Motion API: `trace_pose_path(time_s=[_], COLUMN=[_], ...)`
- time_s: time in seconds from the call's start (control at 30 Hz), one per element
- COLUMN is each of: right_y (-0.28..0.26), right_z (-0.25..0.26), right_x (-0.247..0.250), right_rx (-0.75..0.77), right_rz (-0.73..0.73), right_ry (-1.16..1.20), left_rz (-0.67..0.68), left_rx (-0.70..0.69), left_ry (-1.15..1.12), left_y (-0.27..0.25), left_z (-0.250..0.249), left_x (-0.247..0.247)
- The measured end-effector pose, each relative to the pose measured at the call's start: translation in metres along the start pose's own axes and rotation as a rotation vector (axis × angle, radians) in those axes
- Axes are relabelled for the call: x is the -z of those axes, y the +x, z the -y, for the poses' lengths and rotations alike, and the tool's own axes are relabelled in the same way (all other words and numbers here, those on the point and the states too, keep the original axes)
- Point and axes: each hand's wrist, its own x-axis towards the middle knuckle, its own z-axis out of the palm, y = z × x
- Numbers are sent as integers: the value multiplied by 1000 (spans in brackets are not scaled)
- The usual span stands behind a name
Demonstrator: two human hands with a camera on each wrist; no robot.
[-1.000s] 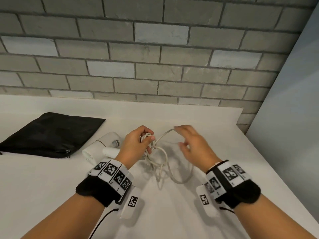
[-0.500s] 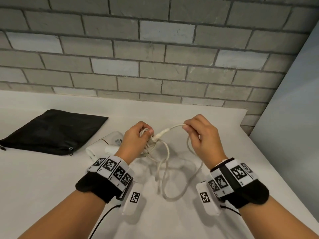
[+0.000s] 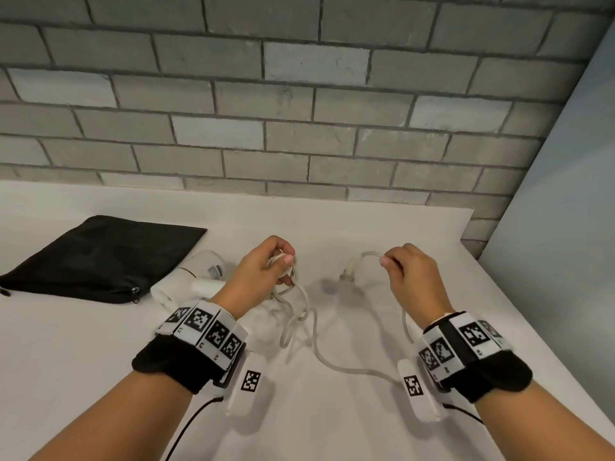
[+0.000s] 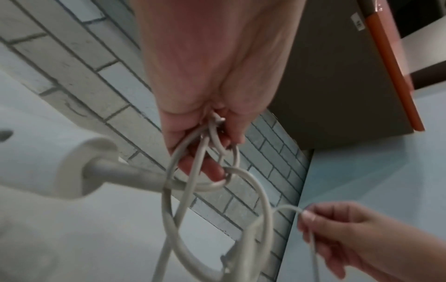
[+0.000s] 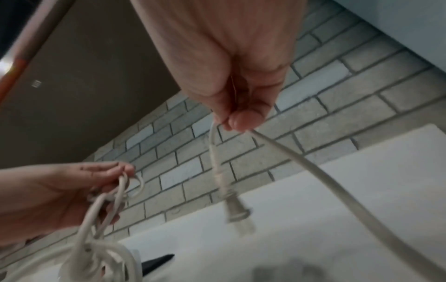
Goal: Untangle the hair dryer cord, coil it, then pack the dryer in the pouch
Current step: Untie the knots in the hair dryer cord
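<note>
The white hair dryer lies on the white table beside the black pouch. My left hand grips a bunch of tangled cord loops just right of the dryer. My right hand pinches the white cord near its end, and the plug dangles below the fingers. A slack length of cord sags to the table between the two hands. In the left wrist view the dryer's handle shows, with cord running from it.
A grey brick wall runs along the table's far edge. The table's right edge lies close to my right hand, with a pale wall beyond it. The pouch's zipper pull faces me.
My right hand has pulled the plug end of the cord out to the right, away from my left hand. The plug now hangs free and the cord between the hands has lengthened.
</note>
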Motion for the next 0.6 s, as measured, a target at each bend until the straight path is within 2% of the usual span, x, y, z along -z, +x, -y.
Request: trace_pose_path(time_s=[0.1,0.2,0.27,0.33,0.5,0.53,0.6], right_y=[-6,-14,-21,-27,-21,-20,-18], right_z=[4,32,54,66,60,59,58], right_x=[-14,-23,-32,-43,-49,-48,-45], right_rx=[-104,0,71,45,-152,-168,-189], right_rz=[146,223,381,508,473,470,476], right_ry=[42,151,199,250,490,529,587], left_rz=[63,69,75,84,-119,-86,112], left_rx=[-10,-25,-56,-101,-234,-187,-14], left_ry=[32,66,117,189,515,566,664], left_y=[-1,0,-1,-3,-13,-15,-19], left_z=[0,-2,-4,-8,-11,-10,-3], left_x=[-2,-5,-8,-12,-18,-17,-19])
